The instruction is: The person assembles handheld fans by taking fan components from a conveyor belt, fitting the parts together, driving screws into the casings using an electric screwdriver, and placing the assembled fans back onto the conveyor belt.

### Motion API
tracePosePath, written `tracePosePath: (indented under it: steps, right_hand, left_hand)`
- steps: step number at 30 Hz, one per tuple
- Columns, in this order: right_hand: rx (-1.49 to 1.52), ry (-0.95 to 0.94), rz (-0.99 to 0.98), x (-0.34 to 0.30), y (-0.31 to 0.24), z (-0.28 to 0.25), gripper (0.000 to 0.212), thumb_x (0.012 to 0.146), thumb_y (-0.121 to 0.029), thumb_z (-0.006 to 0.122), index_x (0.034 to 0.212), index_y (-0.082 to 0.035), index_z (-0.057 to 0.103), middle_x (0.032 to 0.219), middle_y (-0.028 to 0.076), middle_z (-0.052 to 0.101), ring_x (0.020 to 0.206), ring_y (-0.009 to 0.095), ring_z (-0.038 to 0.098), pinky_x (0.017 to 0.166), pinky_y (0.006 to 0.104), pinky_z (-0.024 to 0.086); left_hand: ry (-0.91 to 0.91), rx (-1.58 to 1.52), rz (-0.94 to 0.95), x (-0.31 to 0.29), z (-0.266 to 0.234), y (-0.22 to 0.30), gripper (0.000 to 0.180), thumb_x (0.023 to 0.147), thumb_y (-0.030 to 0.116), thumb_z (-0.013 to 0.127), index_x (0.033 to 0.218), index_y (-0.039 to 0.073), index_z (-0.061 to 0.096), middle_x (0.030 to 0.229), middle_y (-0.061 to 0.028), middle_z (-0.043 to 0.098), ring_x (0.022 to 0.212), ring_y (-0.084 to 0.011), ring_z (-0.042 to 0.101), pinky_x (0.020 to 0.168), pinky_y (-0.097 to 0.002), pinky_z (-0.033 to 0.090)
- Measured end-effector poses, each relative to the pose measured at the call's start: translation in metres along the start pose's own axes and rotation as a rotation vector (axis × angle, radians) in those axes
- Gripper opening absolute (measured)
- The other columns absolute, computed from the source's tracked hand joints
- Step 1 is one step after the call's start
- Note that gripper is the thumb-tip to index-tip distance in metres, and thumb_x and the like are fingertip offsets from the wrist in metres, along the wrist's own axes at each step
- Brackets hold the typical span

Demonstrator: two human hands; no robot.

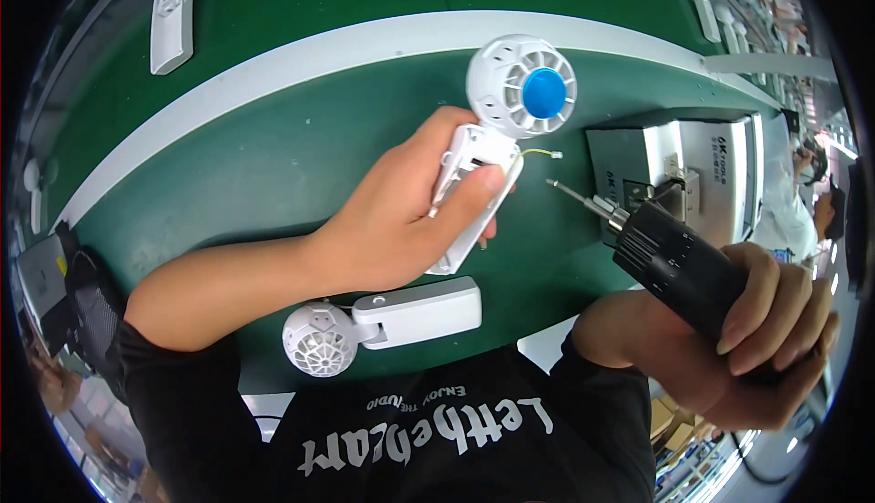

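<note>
Green mat (273, 166) open left — grey box (674, 170) blocks right.

The fan (506, 129) is small and white, with a round head and a blue cap in the middle. Its head points far, its flat handle points near, and a thin yellow-green wire sticks out to the right. It is held up over the green table. The screwdriver (670, 257) is black and fat — a thin silver tip points left at the fan, close to the wire but not touching.
</note>
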State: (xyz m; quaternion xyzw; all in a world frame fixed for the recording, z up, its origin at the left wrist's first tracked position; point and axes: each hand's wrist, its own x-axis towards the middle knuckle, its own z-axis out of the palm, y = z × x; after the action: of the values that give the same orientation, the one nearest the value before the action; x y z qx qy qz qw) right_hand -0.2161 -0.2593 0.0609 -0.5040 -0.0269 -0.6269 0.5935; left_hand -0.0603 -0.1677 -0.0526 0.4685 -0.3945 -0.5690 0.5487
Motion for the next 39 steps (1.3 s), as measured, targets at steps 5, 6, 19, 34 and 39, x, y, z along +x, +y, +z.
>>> tracePosePath:
  steps: [5, 6, 19, 34, 39]
  right_hand:
    - [-0.146, -0.009, -0.093, -0.018, 0.018, 0.016, 0.015, 0.083, -0.015, 0.059, 0.088, -0.005, 0.049, 0.067, -0.003, 0.042, 0.048, 0.008, 0.044, 0.047, 0.0227, 0.039]
    - [-0.166, -0.031, -0.087, -0.020, 0.020, 0.016, 0.014, 0.084, -0.015, 0.059, 0.089, -0.006, 0.049, 0.067, -0.003, 0.042, 0.048, 0.008, 0.044, 0.047, 0.0227, 0.039]
    - [-0.369, -0.059, -0.017, -0.030, 0.026, 0.024, 0.015, 0.089, -0.015, 0.058, 0.089, -0.008, 0.044, 0.069, -0.001, 0.040, 0.046, 0.008, 0.041, 0.044, 0.0234, 0.037]
    - [0.138, -0.016, -0.408, -0.022, -0.009, 0.012, 0.013, 0.095, -0.023, 0.052, 0.096, -0.011, 0.048, 0.069, -0.001, 0.038, 0.045, 0.012, 0.034, 0.040, 0.0270, 0.031]
    - [-0.250, 0.032, -0.271, -0.016, -0.013, -0.012, 0.018, 0.096, -0.026, 0.051, 0.100, -0.009, 0.048, 0.072, -0.001, 0.039, 0.046, 0.013, 0.034, 0.042, 0.0276, 0.034]
  left_hand:
    - [-0.001, -0.012, -0.027, 0.000, -0.001, -0.002, 0.029, 0.099, 0.023, 0.047, 0.117, 0.000, 0.041, 0.098, -0.0081, 0.058, 0.072, -0.0122, 0.061, 0.063, -0.0272, 0.050]
    - [0.001, -0.008, -0.022, 0.000, -0.002, -0.003, 0.028, 0.099, 0.022, 0.047, 0.116, 0.000, 0.041, 0.097, -0.0079, 0.059, 0.072, -0.0120, 0.061, 0.062, -0.0270, 0.050]
    - [0.018, 0.097, 0.001, 0.001, 0.004, 0.008, 0.024, 0.097, 0.017, 0.049, 0.111, -0.002, 0.041, 0.075, -0.0106, 0.061, 0.065, -0.0188, 0.063, 0.058, -0.0321, 0.048]
    - [0.816, 1.211, 0.005, 0.032, -0.128, 0.060, 0.046, 0.088, 0.022, 0.056, 0.123, -0.002, 0.040, 0.108, -0.0262, 0.056, 0.095, -0.0411, 0.059, 0.078, -0.0472, 0.048]
    - [1.003, 1.666, -0.326, 0.013, -0.214, 0.064, 0.063, 0.086, 0.037, 0.057, 0.127, -0.008, 0.040, 0.112, -0.0290, 0.056, 0.102, -0.0435, 0.057, 0.086, -0.0495, 0.047]
